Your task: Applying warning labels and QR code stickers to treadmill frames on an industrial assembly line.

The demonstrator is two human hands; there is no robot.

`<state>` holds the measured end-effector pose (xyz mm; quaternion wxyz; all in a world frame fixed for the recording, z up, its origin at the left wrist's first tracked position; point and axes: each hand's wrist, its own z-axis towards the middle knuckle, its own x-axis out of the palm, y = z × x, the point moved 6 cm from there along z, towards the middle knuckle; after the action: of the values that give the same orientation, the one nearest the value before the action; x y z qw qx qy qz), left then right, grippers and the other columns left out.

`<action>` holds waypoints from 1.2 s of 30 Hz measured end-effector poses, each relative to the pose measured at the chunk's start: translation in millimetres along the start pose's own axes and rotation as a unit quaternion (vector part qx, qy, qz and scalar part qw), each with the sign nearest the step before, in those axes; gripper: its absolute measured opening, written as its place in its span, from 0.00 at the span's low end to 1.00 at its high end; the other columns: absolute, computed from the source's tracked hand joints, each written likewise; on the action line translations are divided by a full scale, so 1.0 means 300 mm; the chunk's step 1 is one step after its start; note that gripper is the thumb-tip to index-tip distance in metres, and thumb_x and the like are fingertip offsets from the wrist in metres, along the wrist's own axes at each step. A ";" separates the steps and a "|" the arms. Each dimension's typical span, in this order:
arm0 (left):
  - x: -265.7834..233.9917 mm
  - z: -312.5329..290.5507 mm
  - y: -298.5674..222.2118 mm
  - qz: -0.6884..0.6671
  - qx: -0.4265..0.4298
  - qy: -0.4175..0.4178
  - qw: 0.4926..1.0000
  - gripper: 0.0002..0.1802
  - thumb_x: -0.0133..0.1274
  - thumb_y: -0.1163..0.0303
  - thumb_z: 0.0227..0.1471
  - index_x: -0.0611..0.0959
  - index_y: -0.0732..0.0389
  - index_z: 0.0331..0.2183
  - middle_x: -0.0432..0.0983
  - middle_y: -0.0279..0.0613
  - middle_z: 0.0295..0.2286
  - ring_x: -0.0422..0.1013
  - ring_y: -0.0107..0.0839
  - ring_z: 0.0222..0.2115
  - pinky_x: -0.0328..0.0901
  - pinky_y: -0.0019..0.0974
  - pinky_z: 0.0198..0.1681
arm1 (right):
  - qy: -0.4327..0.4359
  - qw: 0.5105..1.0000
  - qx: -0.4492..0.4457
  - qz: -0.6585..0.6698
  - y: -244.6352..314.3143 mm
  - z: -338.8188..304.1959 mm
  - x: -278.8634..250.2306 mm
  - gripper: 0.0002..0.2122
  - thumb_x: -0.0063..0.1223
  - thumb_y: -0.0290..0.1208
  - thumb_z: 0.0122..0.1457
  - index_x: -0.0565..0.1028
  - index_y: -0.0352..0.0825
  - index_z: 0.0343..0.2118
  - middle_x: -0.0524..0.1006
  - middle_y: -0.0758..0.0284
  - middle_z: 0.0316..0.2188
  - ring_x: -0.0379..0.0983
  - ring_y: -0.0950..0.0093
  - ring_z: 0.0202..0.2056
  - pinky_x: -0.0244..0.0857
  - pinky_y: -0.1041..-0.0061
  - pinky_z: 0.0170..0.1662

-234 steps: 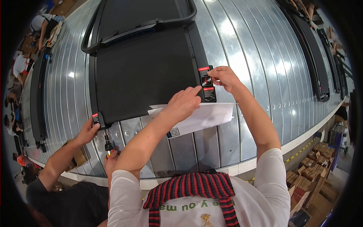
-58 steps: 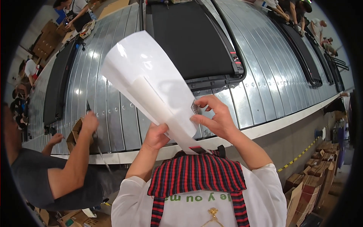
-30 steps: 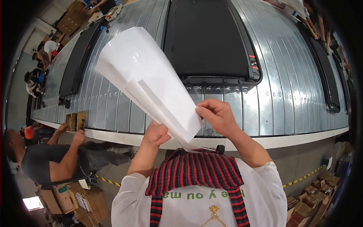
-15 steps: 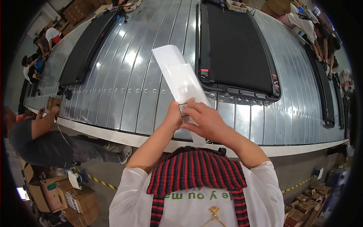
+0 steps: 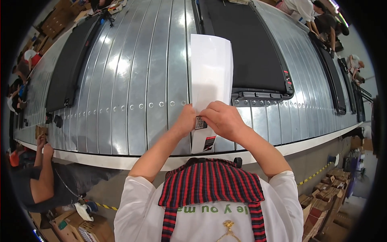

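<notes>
A long white glossy sticker sheet (image 5: 211, 64) stands out in front of me, reaching over the metal work surface. My left hand (image 5: 187, 120) is closed on its left edge, the fingers partly hidden behind it. With thumb and fingertips pinched, my right hand (image 5: 223, 121) is at the corner of a small black-bordered QR-code label (image 5: 200, 123) on the sheet. Whether that corner is lifted I cannot tell. Lower on the sheet is a red and black label (image 5: 209, 143). Behind the sheet's right edge lies a flat black treadmill (image 5: 252, 48), partly covered by it.
The ribbed metal conveyor (image 5: 137, 80) has a white front rail (image 5: 100, 160). Another black treadmill (image 5: 74, 64) lies at the left, more (image 5: 328, 72) at the right. A co-worker's arms (image 5: 42, 173) reach in at lower left. Cardboard boxes (image 5: 318, 213) stand on the right.
The sheet has swung from leaning left to nearly straight ahead, and its lower red and black label now shows. My right fingers have drawn together at the QR-code label. The view has shifted.
</notes>
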<state>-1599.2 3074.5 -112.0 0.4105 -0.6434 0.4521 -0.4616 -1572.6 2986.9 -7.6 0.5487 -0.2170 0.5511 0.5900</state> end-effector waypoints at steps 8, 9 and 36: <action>-0.199 0.013 -0.001 0.128 0.047 -0.119 0.983 0.14 0.51 0.68 0.43 0.76 0.66 0.33 0.73 0.37 0.24 0.66 0.21 0.26 0.63 0.29 0.29 | -0.049 0.978 0.045 0.199 -0.077 -0.025 -0.010 0.04 0.52 0.20 0.42 0.71 0.34 0.23 0.69 0.68 0.19 0.65 0.75 0.20 0.60 0.80 0.22; -0.242 0.007 -0.002 0.248 -0.002 -0.078 0.966 0.14 0.51 0.69 0.42 0.77 0.65 0.33 0.74 0.39 0.25 0.68 0.25 0.25 0.63 0.30 0.30 | -0.060 0.963 0.094 0.247 -0.132 -0.044 -0.045 0.03 0.52 0.19 0.43 0.72 0.33 0.23 0.69 0.69 0.19 0.65 0.78 0.20 0.59 0.82 0.22; -0.099 0.453 0.024 0.698 0.226 0.114 0.670 0.04 0.45 0.75 0.36 0.72 0.59 0.22 0.70 0.40 0.32 0.68 0.34 0.31 0.59 0.35 0.37 | 0.062 0.736 0.496 0.457 -1.000 0.172 0.294 0.05 0.50 0.28 0.49 0.69 0.32 0.22 0.65 0.73 0.11 0.53 0.87 0.10 0.43 0.87 0.12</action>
<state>-1474.5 3116.1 -157.7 0.6906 0.0300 0.6949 -0.1982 -1315.3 3005.9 -191.7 0.2075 0.3281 0.8311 0.3982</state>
